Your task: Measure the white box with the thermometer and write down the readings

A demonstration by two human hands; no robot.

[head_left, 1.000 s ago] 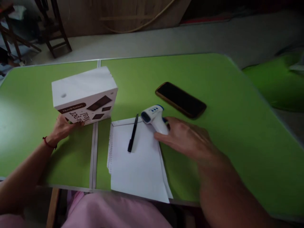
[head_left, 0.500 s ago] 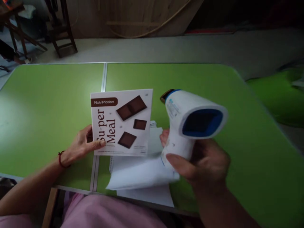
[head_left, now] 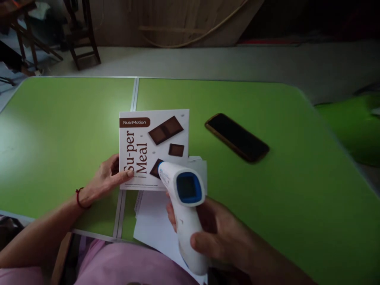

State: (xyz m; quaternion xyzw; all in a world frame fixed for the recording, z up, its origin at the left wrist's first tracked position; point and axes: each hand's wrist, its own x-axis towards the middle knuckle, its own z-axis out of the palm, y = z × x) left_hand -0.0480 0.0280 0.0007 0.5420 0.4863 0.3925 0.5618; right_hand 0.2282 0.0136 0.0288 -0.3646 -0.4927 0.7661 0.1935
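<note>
My left hand point(head_left: 108, 178) grips the left edge of a white box point(head_left: 139, 152) printed "NutriMotion Su-per Meal" with brown chocolate pieces, its thumb over the front near the lower left corner. In my right hand point(head_left: 213, 229) is a white and blue infrared thermometer point(head_left: 185, 213), fingers wrapped round its handle. Its dark screen faces me, and its front end overlaps the box's lower right part; whether it touches the box I cannot tell. White sheets of paper point(head_left: 157, 221) lie on the table beneath the box and the thermometer, partly covered by them.
A black smartphone with a gold-brown edge point(head_left: 237, 137) lies on the green table point(head_left: 303, 190), right of the box. A metal seam runs across the table left of centre. Beyond stand a wooden chair point(head_left: 81, 39) and, far left, a person's arm point(head_left: 13, 59).
My right hand has brought the thermometer left and down, from over the phone to the box's lower right corner. The phone now shows fully. The box stays in my left hand.
</note>
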